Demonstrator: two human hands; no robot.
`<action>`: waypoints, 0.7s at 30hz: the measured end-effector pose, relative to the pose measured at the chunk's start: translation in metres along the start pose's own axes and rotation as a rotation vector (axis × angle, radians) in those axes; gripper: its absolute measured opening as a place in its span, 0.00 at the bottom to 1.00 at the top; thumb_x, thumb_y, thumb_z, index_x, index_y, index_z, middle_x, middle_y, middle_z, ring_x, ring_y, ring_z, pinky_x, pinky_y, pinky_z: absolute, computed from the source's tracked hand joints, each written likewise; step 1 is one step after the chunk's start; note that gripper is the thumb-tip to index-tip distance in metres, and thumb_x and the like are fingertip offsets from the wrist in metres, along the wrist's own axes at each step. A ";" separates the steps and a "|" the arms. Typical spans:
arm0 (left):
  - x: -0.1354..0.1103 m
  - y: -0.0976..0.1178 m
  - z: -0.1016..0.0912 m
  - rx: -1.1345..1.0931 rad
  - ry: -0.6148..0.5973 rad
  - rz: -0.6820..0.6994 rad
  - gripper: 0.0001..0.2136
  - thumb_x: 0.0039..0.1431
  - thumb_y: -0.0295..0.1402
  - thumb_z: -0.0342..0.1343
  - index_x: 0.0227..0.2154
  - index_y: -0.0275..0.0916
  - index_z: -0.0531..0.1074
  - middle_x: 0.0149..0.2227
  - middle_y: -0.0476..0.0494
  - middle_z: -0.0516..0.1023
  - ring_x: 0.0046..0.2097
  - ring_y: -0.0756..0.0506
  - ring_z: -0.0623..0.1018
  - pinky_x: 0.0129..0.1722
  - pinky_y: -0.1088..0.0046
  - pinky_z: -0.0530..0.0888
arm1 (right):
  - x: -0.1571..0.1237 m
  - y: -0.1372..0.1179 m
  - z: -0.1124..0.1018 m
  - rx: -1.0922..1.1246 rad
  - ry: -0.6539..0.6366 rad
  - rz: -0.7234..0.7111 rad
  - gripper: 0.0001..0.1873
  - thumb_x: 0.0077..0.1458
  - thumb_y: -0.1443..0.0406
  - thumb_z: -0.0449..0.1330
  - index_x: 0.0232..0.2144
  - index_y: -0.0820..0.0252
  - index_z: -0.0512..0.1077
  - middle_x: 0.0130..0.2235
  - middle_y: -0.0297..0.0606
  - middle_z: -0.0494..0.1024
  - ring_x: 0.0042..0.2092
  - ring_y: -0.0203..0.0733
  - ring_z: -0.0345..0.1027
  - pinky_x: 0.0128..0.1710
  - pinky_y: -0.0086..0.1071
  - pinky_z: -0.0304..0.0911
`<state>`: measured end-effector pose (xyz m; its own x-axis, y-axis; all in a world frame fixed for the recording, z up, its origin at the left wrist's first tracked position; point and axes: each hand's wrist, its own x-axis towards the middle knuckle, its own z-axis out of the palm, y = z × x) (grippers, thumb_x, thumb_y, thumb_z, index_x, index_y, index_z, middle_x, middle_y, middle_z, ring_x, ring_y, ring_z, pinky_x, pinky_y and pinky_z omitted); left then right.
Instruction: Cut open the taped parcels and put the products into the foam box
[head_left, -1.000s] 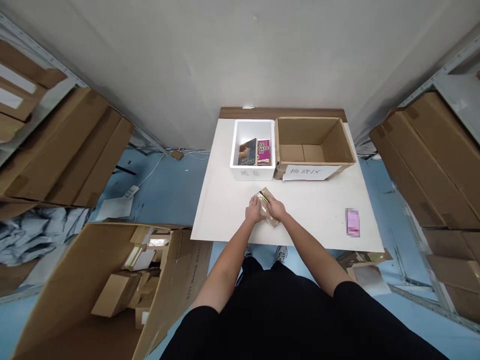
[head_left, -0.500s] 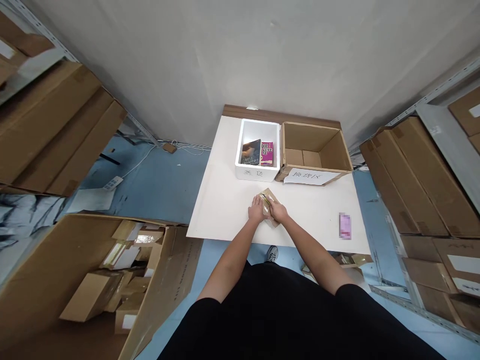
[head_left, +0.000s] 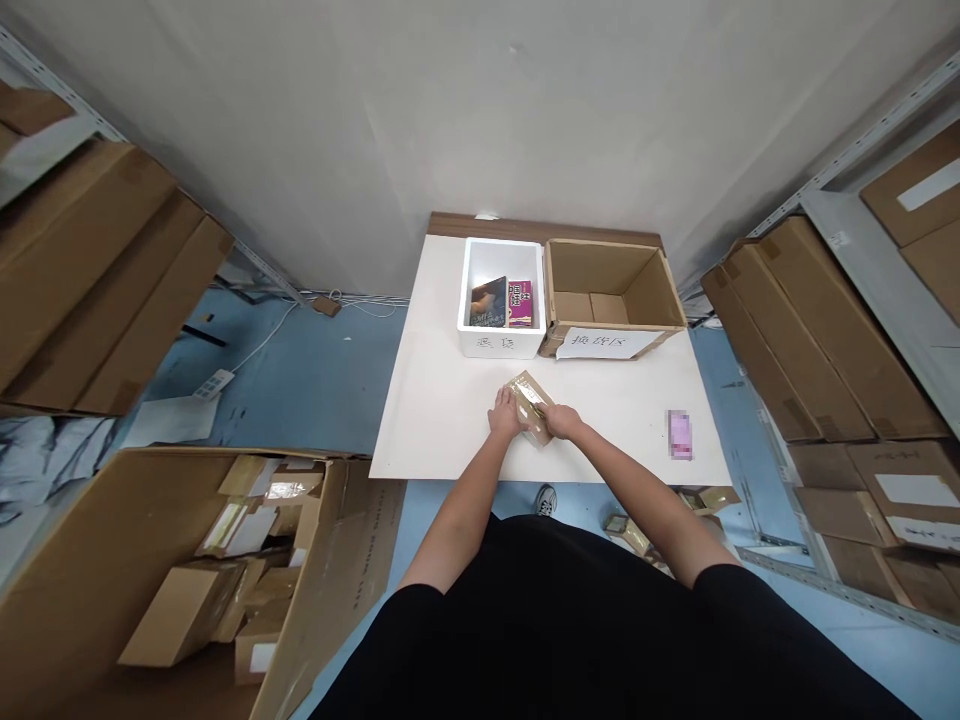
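Observation:
A small brown cardboard parcel with clear tape lies on the white table. My left hand rests on its left side, fingers curled against it. My right hand grips its near right corner. Both hands hold the parcel down on the tabletop, near the front middle of the table.
A white foam box with two books stands at the table's back, an open cardboard box with a paper label beside it. A pink item lies at the right. A large carton of parcels sits on the floor left. Shelves of cartons flank both sides.
My right hand has slid from on top of the parcel to its near right corner, uncovering more of its top. The left hand stays on the left side.

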<state>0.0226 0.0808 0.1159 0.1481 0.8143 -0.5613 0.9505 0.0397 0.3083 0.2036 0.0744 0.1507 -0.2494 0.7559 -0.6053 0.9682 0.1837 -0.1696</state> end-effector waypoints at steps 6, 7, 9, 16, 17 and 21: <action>0.002 0.001 -0.002 -0.002 0.005 -0.011 0.59 0.50 0.52 0.71 0.77 0.51 0.39 0.79 0.44 0.31 0.78 0.35 0.36 0.68 0.48 0.66 | -0.053 0.046 0.037 0.157 -0.051 0.067 0.34 0.58 0.64 0.64 0.66 0.43 0.69 0.42 0.47 0.83 0.45 0.57 0.80 0.43 0.43 0.70; 0.003 0.001 -0.002 0.002 0.005 -0.013 0.59 0.50 0.52 0.71 0.77 0.50 0.39 0.79 0.44 0.31 0.78 0.35 0.36 0.68 0.49 0.66 | -0.062 0.053 0.043 0.176 -0.041 0.071 0.33 0.58 0.64 0.63 0.66 0.42 0.69 0.41 0.46 0.83 0.44 0.56 0.80 0.43 0.43 0.70; 0.003 0.001 -0.002 0.013 0.005 -0.018 0.59 0.50 0.52 0.70 0.77 0.50 0.40 0.79 0.43 0.32 0.78 0.35 0.36 0.67 0.49 0.67 | -0.074 0.067 0.052 0.212 0.010 0.093 0.31 0.61 0.62 0.61 0.66 0.43 0.69 0.39 0.46 0.82 0.41 0.55 0.80 0.44 0.43 0.69; 0.002 0.011 -0.001 0.148 0.063 -0.039 0.55 0.51 0.48 0.71 0.76 0.44 0.46 0.79 0.33 0.38 0.78 0.29 0.39 0.72 0.45 0.54 | -0.041 0.061 0.054 0.551 0.267 0.408 0.52 0.65 0.45 0.58 0.77 0.60 0.40 0.58 0.53 0.79 0.55 0.57 0.77 0.47 0.39 0.71; 0.001 0.014 -0.002 0.172 0.065 0.024 0.51 0.53 0.45 0.70 0.75 0.44 0.50 0.79 0.34 0.41 0.77 0.28 0.41 0.73 0.45 0.52 | -0.031 0.056 0.056 0.597 0.267 0.445 0.54 0.64 0.44 0.60 0.77 0.61 0.39 0.60 0.54 0.77 0.57 0.56 0.76 0.48 0.38 0.71; 0.000 0.025 -0.001 0.231 -0.119 0.499 0.35 0.57 0.34 0.63 0.69 0.50 0.64 0.72 0.40 0.62 0.74 0.33 0.54 0.73 0.53 0.54 | -0.008 0.045 0.063 0.678 0.289 0.533 0.52 0.62 0.46 0.62 0.76 0.61 0.43 0.61 0.54 0.77 0.58 0.55 0.76 0.51 0.38 0.71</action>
<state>0.0459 0.0822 0.1249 0.6124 0.6300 -0.4776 0.7903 -0.4726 0.3898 0.2483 0.0365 0.0988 0.3307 0.7798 -0.5315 0.7141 -0.5750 -0.3994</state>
